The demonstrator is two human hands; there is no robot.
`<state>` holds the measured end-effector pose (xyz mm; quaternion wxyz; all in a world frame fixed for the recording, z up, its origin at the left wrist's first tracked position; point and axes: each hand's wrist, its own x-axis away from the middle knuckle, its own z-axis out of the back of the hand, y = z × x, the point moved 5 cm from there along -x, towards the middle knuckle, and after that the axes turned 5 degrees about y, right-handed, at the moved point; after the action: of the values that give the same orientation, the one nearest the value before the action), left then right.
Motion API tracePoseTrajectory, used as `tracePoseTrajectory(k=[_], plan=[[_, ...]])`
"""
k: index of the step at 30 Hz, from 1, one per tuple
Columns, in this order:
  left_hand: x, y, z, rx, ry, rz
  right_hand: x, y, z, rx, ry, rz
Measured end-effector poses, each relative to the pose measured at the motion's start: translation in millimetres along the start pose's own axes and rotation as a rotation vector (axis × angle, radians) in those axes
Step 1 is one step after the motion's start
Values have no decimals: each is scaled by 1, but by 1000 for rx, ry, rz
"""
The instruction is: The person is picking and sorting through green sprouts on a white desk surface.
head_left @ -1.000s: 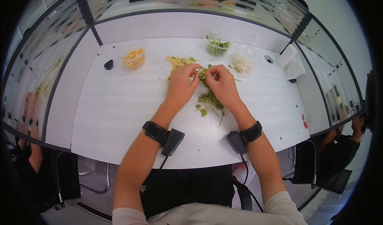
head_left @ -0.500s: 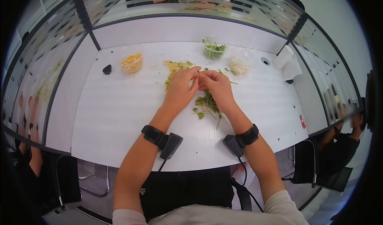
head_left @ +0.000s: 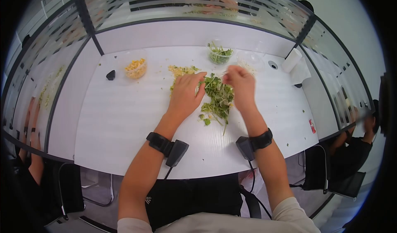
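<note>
Your fingers look to be in the middle of picking through the loose greens (head_left: 220, 96), which lie in a tangled pile on the white surface (head_left: 124, 121), between and just below your hands. Your left hand (head_left: 186, 91) has a loose grip, thumb and forefinger apart by the pile's upper edge, beside the yellow bits (head_left: 182, 70). Your right hand (head_left: 244, 84) is bent at the fingers above the pile's far right side; whether its grip holds a strand, you cannot tell from here.

Beyond your hands stand the tub of leafy greens (head_left: 219, 61) and, partly behind your right fingers, the clear tub with pale pieces (head_left: 260, 61). The tub of yellow pieces (head_left: 135, 76) is off to the left. With stems overlapping, your next move would call for a light fingertip pinch on one piece, without dragging its neighbours.
</note>
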<state>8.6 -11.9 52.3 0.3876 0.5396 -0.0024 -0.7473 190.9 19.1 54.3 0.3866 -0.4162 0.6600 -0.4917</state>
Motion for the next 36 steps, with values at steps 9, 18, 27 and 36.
tracePoseTrajectory(k=[9,18,27,36], plan=[[2,-8,-4,1,-6,87,-62,-6,73,841,370,828],[3,-8,-1,-21,13,46,-45,-18,52,917,310,865],[5,-11,-3,-36,-27,67,-2,-16,10,1001,-283,385],[5,-13,-5,-28,-55,88,-15,1,29,1296,-204,312]])
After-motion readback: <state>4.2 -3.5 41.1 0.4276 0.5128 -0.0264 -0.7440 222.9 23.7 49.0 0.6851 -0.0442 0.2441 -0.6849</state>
